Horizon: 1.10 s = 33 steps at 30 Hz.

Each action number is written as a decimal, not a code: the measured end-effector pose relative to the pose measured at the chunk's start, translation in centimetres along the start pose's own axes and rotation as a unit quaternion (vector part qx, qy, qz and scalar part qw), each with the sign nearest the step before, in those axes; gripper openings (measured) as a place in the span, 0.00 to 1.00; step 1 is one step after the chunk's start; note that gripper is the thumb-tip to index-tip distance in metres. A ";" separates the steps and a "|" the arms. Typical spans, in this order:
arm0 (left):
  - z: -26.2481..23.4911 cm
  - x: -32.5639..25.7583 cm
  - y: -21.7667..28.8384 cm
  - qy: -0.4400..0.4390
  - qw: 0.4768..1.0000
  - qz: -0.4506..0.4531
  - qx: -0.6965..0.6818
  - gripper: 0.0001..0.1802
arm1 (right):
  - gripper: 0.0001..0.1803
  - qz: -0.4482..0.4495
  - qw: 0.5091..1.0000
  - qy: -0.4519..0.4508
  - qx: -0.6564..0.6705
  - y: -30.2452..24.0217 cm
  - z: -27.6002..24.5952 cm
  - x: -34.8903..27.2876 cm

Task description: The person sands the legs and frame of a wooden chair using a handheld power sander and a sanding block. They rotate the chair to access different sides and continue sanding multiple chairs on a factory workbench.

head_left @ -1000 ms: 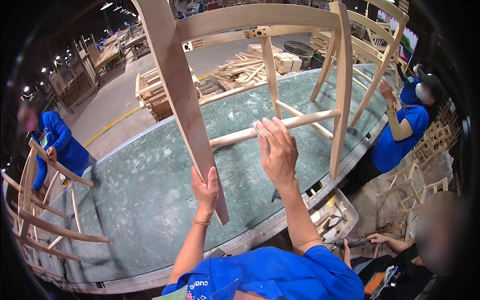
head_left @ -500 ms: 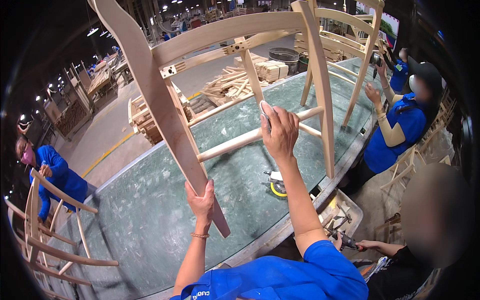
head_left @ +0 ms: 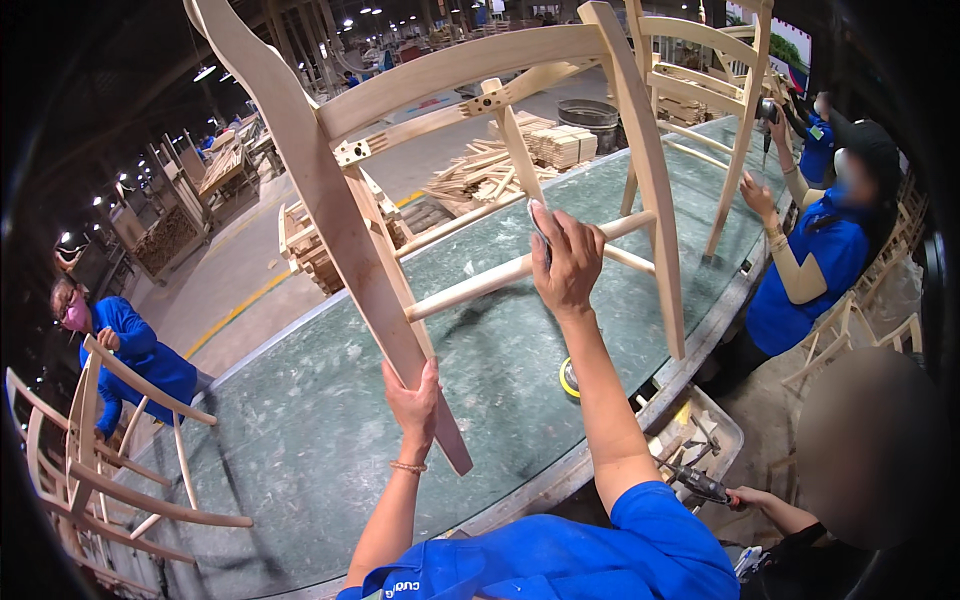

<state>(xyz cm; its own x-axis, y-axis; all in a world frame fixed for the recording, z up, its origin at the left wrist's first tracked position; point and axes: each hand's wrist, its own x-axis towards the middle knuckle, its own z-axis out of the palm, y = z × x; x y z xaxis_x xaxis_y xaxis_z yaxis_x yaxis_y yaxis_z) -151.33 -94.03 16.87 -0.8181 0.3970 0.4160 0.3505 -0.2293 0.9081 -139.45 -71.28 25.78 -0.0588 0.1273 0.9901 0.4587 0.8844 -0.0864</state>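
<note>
A bare wooden chair frame (head_left: pixel 470 70) stands tilted on the green worktable (head_left: pixel 300 450) in front of me. My left hand (head_left: pixel 415 400) grips the frame's near leg (head_left: pixel 340 240) close to its lower end. My right hand (head_left: pixel 567 258) presses a small grey sanding pad (head_left: pixel 538 220) against the round lower rung (head_left: pixel 470 285) of the frame. A yellow-rimmed round sander (head_left: pixel 568 378) lies on the table below my right forearm.
A person in blue at the right works on a second chair frame (head_left: pixel 720 100). At the left another person in blue handles a chair frame (head_left: pixel 110 440). A tray of tools (head_left: pixel 690 440) hangs at the table's near edge. Stacks of wooden parts (head_left: pixel 500 160) lie on the floor beyond.
The chair frame has tipped and swung left, its top rail lower in view. My left hand slid down the leg and my right hand stays on the rung.
</note>
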 end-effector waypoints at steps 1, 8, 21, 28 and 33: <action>-0.1 -0.1 0.0 0.001 1.000 -0.002 -0.001 0.19 | 0.20 0.000 1.000 0.002 0.002 -0.1 -0.1 -0.1; 0.4 -1.2 -0.3 -0.001 1.000 -0.005 -0.002 0.19 | 0.20 -0.004 1.000 0.017 0.007 0.5 -1.2 -1.1; 1.0 -7.2 -2.8 -0.030 0.998 -0.052 0.005 0.11 | 0.21 0.041 0.999 0.017 0.007 1.8 -6.1 -6.6; 1.8 -9.4 -0.7 -0.127 0.977 -0.173 0.006 0.27 | 0.19 0.080 0.996 0.027 -0.012 3.2 -8.4 -10.1; 3.7 -7.7 -2.6 -0.193 0.965 -0.177 0.021 0.27 | 0.17 0.113 0.993 0.006 -0.027 5.7 -6.8 -10.0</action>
<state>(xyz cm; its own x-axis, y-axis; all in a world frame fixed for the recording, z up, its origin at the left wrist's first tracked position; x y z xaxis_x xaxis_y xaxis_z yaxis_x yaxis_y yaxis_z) -144.23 -93.17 11.48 -0.6620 0.7472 0.0585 0.1052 0.0153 0.9943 -130.24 -70.55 16.18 0.0607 0.3144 0.9474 0.5056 0.8087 -0.3007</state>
